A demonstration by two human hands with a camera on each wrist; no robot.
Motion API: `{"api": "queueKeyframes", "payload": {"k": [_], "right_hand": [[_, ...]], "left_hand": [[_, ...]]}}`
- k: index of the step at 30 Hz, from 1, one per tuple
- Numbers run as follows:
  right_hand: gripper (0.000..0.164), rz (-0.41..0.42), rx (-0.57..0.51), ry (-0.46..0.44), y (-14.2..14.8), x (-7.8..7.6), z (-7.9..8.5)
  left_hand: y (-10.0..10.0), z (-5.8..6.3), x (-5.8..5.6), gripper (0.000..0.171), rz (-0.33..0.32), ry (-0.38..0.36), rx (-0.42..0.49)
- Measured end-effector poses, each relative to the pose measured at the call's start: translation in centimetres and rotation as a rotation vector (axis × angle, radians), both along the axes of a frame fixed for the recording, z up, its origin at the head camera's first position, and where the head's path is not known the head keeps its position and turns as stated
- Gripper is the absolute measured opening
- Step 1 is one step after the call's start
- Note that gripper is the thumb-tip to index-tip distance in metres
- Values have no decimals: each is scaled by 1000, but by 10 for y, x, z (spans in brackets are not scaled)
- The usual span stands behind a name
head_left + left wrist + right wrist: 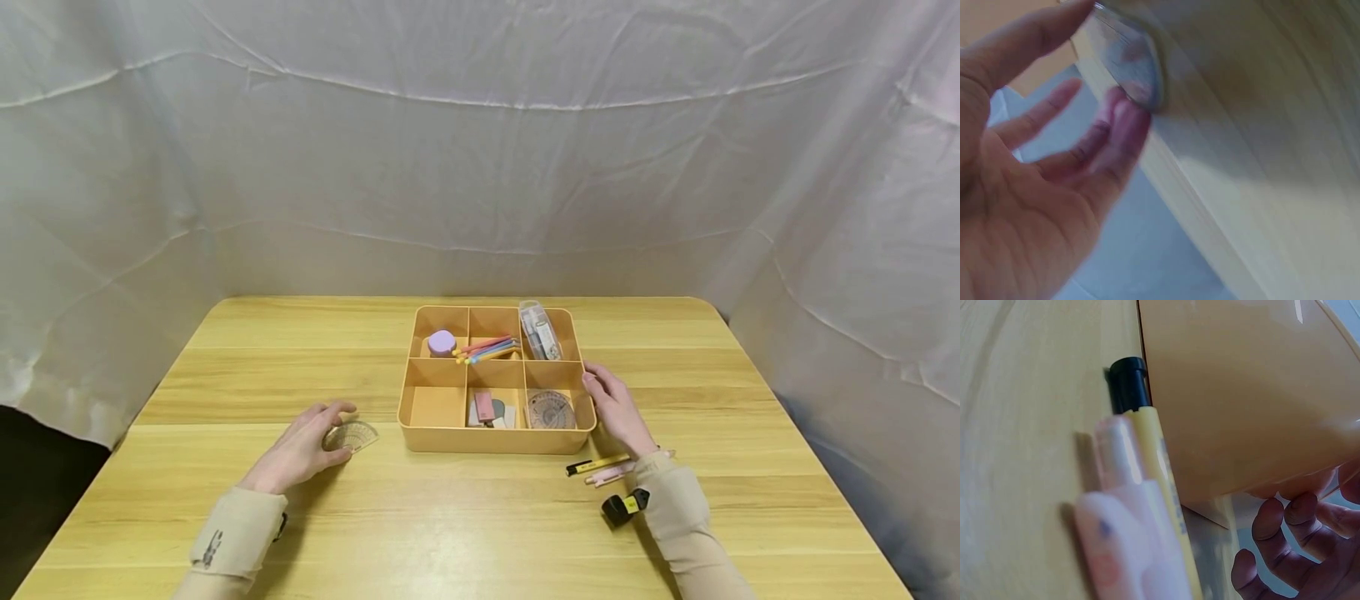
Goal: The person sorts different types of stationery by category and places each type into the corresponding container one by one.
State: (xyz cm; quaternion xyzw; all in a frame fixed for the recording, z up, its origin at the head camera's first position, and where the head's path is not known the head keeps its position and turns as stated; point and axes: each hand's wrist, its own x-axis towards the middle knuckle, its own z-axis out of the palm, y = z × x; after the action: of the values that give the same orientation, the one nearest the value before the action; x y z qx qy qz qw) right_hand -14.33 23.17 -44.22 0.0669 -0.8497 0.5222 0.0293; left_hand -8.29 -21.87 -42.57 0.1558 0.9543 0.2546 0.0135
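Observation:
My left hand (303, 446) pinches a clear protractor (352, 435) at the table's left. In the left wrist view, the thumb meets one end of the protractor (1132, 59) and fingertips the other. My right hand (617, 408) holds the right wall of an orange divided organizer box (495, 440), fingers bent at its side. Inside the box lie a round clear protractor (551, 410), a pink eraser (484, 406), a purple round item (442, 342), several colored pencils (487, 348) and a clear case (540, 331). The front left compartment (437, 407) holds nothing visible.
Beneath my right wrist lie a yellow pen (596, 464) with a black end and a pale pink pen (609, 475). A black-and-yellow item (618, 510) sits nearer to me. Pale cloth (480, 167) hangs behind and beside the wooden table (420, 533).

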Motion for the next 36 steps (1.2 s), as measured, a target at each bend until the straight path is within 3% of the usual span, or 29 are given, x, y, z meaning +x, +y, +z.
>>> {"api": "queueKeyframes", "payload": {"k": [4,12,24,36], "right_hand": [[43,-2,7,1,-1,1,0],[44,-3,14,7,-1,1,0],[44,1,5,7,0,-2,-2],[43,-2,-6,21,0,-2,-2]], "left_hand": [[-3,-2,1,53,-44,48,-42],[-5,-5,3,55,-44,59,-53],[-1,-1,4,68,-4,34,42],[12,3,0,65,33,105,189]]}}
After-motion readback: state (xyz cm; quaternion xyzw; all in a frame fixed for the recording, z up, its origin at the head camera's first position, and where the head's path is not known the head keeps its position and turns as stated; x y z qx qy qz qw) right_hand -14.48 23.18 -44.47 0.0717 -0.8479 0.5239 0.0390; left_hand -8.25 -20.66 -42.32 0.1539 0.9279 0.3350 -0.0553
